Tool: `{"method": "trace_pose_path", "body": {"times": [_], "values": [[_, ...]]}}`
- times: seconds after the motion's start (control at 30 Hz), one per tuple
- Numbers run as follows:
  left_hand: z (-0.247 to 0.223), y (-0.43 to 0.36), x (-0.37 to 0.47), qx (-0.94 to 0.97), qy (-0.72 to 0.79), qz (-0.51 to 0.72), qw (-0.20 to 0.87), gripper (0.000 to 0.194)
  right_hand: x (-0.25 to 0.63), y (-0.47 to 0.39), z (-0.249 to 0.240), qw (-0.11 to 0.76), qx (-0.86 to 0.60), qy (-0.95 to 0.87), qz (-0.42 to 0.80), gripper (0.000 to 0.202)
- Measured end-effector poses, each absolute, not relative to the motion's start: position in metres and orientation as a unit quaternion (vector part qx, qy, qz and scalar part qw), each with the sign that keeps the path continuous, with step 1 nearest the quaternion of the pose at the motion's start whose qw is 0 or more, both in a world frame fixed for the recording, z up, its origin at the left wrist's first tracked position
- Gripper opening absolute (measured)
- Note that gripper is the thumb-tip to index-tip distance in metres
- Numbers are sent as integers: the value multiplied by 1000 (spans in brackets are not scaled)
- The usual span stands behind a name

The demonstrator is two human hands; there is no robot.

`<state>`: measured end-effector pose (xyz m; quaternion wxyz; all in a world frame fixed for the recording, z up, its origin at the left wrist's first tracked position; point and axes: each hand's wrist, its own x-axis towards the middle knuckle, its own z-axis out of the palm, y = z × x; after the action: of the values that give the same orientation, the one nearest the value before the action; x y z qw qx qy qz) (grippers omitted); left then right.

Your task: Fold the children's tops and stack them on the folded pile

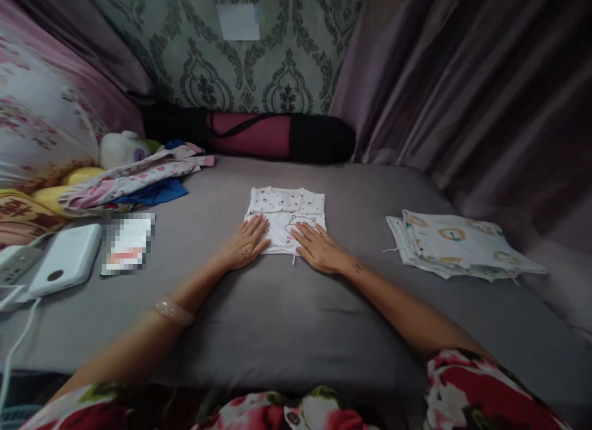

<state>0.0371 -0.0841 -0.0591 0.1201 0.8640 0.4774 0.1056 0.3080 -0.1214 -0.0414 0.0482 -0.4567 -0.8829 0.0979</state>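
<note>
A small white baby shirt (283, 202), printed with tiny figures and a cartoon outline, lies folded on the grey sheet (277, 319). My left hand (247, 242) rests flat on its lower left part, fingers stretched forward. Across the lower right part lies my right hand (319, 246), also flat with the fingers out, covering some of the cartoon print. A short white tie string (293, 258) hangs from the shirt's near edge between the hands. Neither hand grips anything.
A stack of folded white clothes (457, 239) lies at right. At left are a white power bank (67, 257), a power strip (17, 260), a blurred packet (129, 242) and crumpled clothes (139, 177). A black-and-maroon long bag (259, 136) lies against the wall.
</note>
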Motion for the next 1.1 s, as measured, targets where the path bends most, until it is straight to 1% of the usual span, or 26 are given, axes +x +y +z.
{"method": "trace_pose_path", "body": {"times": [0.1, 0.17, 0.23, 0.3, 0.37, 0.43, 0.5, 0.6, 0.73, 0.8, 0.9, 0.93, 1.0, 1.1], "values": [[-61, -92, 21, 829, 516, 168, 135, 68, 331, -142, -41, 58, -445, -886, 114, 54], [-59, -101, 9, 780, 577, 204, 130, 64, 347, -154, -42, 82, -450, -880, 128, 51], [-55, -108, 3, 727, 644, 208, 120, 53, 359, -162, -44, 122, -455, -872, 131, 47], [-49, -112, 3, 693, 686, 185, 123, 40, 365, -164, -46, 162, -456, -867, 119, 43], [-43, -113, 9, 676, 703, 168, 142, 33, 365, -164, -45, 177, -459, -865, 97, 39], [-39, -112, 16, 660, 714, 172, 157, 29, 361, -164, -42, 156, -465, -869, 69, 36], [-36, -111, 22, 651, 718, 184, 161, 24, 356, -165, -37, 118, -465, -877, 38, 36], [-29, -110, 24, 651, 710, 184, 197, 17, 352, -169, -30, 69, -461, -885, 0, 42], [-20, -114, 20, 618, 709, 189, 282, 15, 351, -171, -26, 52, -456, -888, -19, 49], [-17, -117, 21, 613, 706, 199, 293, 25, 350, -169, -27, 58, -458, -887, -27, 46], [-16, -118, 25, 633, 704, 194, 258, 41, 347, -165, -28, 71, -456, -886, -50, 34], [-17, -118, 28, 644, 704, 183, 236, 42, 345, -163, -28, 74, -451, -887, -59, 30], [-18, -117, 33, 669, 702, 155, 189, 37, 343, -162, -28, 78, -441, -891, -74, 25], [-17, -115, 39, 689, 706, 101, 129, 34, 344, -162, -27, 84, -435, -893, -81, 24]]}}
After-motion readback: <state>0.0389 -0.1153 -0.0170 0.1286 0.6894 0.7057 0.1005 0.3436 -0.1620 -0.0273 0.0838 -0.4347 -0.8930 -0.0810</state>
